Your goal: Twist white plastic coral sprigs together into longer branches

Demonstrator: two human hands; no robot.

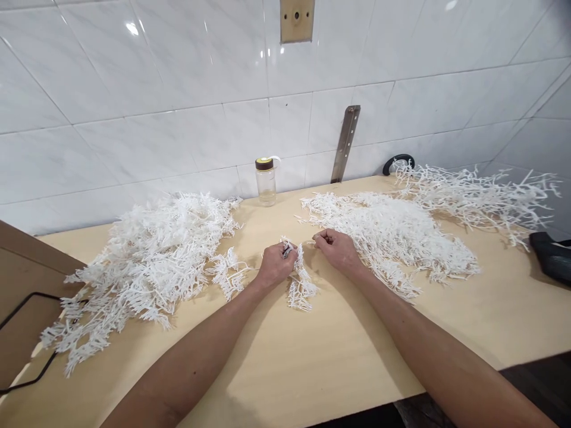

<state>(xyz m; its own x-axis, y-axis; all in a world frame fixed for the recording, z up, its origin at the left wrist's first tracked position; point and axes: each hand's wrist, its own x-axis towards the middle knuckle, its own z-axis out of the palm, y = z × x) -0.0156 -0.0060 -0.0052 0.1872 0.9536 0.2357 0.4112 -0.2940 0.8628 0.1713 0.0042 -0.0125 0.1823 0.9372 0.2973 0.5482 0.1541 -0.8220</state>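
My left hand [275,267] is closed around a white branching plastic sprig [302,290], whose twigs hang below the fingers over the table. A short gap to the right, my right hand [339,251] is pinched, thumb against fingers. Something thin and pale seems to stick out of that pinch, too small to make out. Left of my left hand lies another small white sprig [229,272]. Beyond it is a large heap of bushy white sprigs [156,255]. Close behind my right hand spreads a flatter pile of white twig pieces [392,232].
Bare-looking white branches [477,193] lie at the back right. A clear bottle [266,183] with a brown lid stands near the tiled wall, and a metal strip [345,145] leans there. A cardboard box [31,297] borders the left; a black object [551,258] sits at the right.
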